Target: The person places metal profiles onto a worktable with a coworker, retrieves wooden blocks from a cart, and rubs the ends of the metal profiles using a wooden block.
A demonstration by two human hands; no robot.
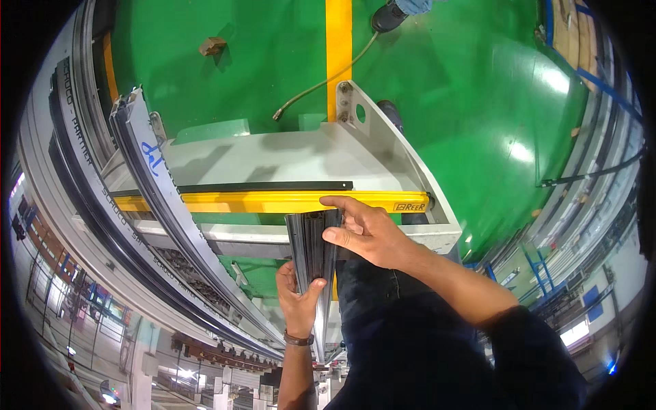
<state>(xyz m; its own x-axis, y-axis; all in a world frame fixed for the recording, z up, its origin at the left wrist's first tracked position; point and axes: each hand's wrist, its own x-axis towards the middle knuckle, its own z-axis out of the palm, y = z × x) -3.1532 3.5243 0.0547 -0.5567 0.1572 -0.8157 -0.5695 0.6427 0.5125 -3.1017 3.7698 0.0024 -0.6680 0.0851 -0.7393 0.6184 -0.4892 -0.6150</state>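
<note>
Upright in front of me stands a long dark grooved profile, its open end toward the far side and its length running down toward my body. My left hand wraps round its lower part, thumb across the grooved face. At the top end, my right hand grips the right edge, with the thumb on the near side and the index finger reaching past the end. Its other fingers are partly hidden behind the thumb. Just beyond both hands lies a yellow bar on a pale metal frame, with a thin black strip along it.
Several long wrapped profiles lean along my left, one with blue handwriting. At right, the frame ends in an angled plate. On the green floor lie a cable and a brown block. A person's shoe shows at the far side.
</note>
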